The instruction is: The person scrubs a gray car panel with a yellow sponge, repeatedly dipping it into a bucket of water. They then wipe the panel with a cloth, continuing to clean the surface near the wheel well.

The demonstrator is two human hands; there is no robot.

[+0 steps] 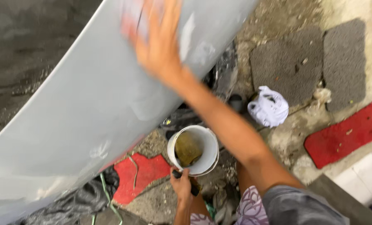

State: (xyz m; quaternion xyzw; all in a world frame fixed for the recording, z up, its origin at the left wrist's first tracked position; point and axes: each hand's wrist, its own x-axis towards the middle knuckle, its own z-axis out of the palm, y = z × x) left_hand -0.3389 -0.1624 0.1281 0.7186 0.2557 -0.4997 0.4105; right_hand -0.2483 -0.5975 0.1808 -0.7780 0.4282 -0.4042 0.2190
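Observation:
My right hand (159, 43) reaches up and lies flat, fingers spread, on a large grey curved car body panel (82, 108). It presses a blurred pinkish-white sheet (134, 18) against the panel. My left hand (181, 187) is low at the bottom centre, closed around a dark handle (192, 188) next to the rim of a white bucket (211, 154). The bucket stands on the ground and holds murky brown-yellow liquid. What the handle belongs to is hidden.
A knotted white plastic bag (269, 107) lies on the rough concrete ground. Two grey mats (288, 62) and red mat pieces (344, 134) lie around, one red piece (146, 171) under the panel's edge. Black plastic (69, 205) and a green cord (106, 195) sit lower left.

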